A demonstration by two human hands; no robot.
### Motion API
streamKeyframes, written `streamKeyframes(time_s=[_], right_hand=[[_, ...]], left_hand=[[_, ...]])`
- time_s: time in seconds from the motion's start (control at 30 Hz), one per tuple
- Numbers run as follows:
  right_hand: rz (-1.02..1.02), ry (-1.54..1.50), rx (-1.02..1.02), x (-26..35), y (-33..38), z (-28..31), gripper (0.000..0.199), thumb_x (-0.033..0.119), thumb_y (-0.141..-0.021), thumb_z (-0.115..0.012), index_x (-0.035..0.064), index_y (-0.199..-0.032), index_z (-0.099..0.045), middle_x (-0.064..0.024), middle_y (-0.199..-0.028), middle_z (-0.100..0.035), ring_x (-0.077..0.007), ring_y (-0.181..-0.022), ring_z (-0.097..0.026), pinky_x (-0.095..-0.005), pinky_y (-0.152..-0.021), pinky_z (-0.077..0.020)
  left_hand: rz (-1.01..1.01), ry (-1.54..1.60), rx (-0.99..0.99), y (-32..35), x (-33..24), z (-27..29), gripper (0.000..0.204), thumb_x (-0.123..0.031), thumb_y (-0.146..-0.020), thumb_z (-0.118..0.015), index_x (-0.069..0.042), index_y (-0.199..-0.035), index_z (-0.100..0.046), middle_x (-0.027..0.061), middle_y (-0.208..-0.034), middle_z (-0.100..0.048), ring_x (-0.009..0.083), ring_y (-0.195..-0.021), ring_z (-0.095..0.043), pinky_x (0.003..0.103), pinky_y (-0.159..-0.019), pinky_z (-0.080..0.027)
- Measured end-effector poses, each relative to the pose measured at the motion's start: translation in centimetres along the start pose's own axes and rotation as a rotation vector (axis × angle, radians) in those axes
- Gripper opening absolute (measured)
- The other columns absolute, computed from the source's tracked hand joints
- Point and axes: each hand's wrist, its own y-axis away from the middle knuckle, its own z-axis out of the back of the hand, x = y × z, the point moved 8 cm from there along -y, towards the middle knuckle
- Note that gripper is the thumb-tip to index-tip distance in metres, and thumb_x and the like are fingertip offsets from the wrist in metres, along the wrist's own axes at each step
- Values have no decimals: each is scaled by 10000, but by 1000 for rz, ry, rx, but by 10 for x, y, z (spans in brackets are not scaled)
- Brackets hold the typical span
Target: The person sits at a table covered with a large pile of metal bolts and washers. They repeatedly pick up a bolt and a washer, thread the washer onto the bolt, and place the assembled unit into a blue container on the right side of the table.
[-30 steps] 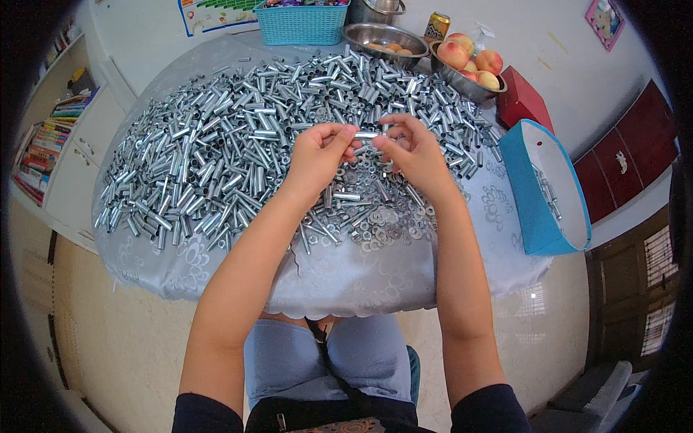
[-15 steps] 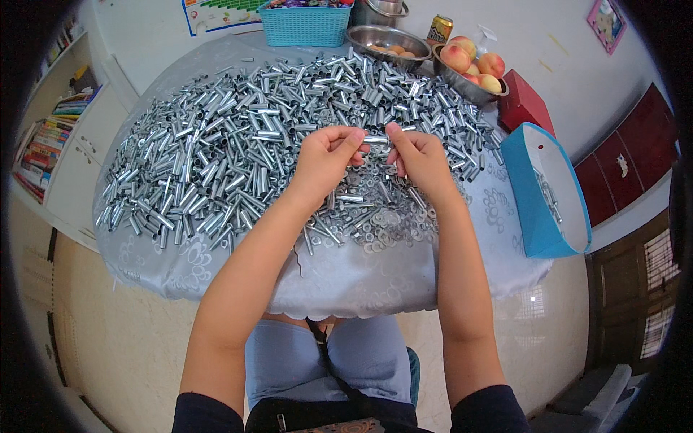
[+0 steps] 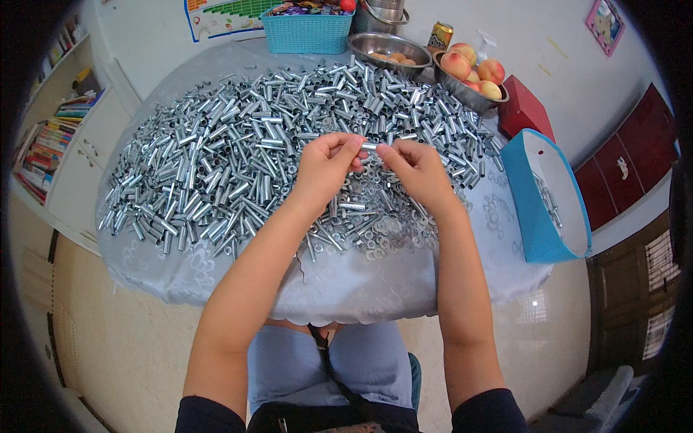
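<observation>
Between my two hands, above the pile, is a short shiny metal tube (image 3: 369, 146) lying sideways. My left hand (image 3: 329, 160) pinches its left end with thumb and forefinger. At the tube's right end, the thumb and fingers of my right hand (image 3: 413, 164) close together; whether they hold a smaller part there is hidden. Beneath and behind both hands spreads a big heap of loose metal tubes (image 3: 216, 155). Flat washers (image 3: 390, 234) lie scattered nearest to me, with a few bolts (image 3: 333, 239) beside them.
A blue fabric bin (image 3: 535, 209) with several metal pieces inside stands on the right. Behind the heap are a turquoise basket (image 3: 306, 36), a steel bowl of eggs (image 3: 364, 47), a bowl of peaches (image 3: 473, 95), a can (image 3: 439, 36) and a red box (image 3: 527, 110). A silver-grey cloth (image 3: 346, 289) covers the table.
My hands have come closer together, the right one moving left along the tube. Less of the tube shows between the fingers now. The view has tilted up slightly.
</observation>
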Motion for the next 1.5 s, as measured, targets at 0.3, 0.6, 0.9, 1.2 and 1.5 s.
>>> streamKeyframes(time_s=[0.3, 0.6, 0.9, 1.2, 1.5], right_hand=[[67, -55, -54, 1, -1, -1, 359, 300, -839, -556, 6, -633, -549, 3, -521, -461, -69, -504, -382, -238, -470, -323], [96, 74, 38, 2, 0, -8, 405, 338, -857, -520, 17, -609, -519, 15, -517, -428, -56, -491, -355, -238, -455, -297], [77, 54, -84, 3, 0, -4, 395, 333, -866, -502, 27, -619, -538, 4, -528, -461, -70, -484, -367, -239, -457, -302], [-220, -661, -144, -29, -9, 18, 272, 273, -868, -497, 21, -778, -549, -10, -537, -469, -108, -502, -447, -222, -481, -367], [463, -1368, -938, -83, 31, 183, 210, 238, -880, -495, 52, -976, -487, -16, -739, -445, -118, -639, -411, -236, -565, -376]], left_hand=[[-3, 2, 33, 0, 2, -3, 223, -181, -870, -528, 3, -981, -589, 29, -803, -599, 58, -667, -520, 210, -651, -475], [-14, 15, 9, -1, 0, 1, 226, -177, -865, -536, 9, -980, -591, 38, -802, -601, 68, -674, -529, 216, -655, -479], [-85, 9, 20, -1, -3, -3, 233, -177, -865, -537, 17, -984, -586, 48, -805, -606, 75, -676, -535, 220, -656, -481], [-174, 19, 27, 6, -20, -13, 253, -196, -862, -541, 19, -985, -592, 54, -794, -616, 76, -647, -527, 209, -619, -454], [-66, -41, -88, 3, -13, 4, 257, -258, -850, -550, -15, -911, -605, 38, -760, -599, 70, -659, -517, 199, -593, -428]])
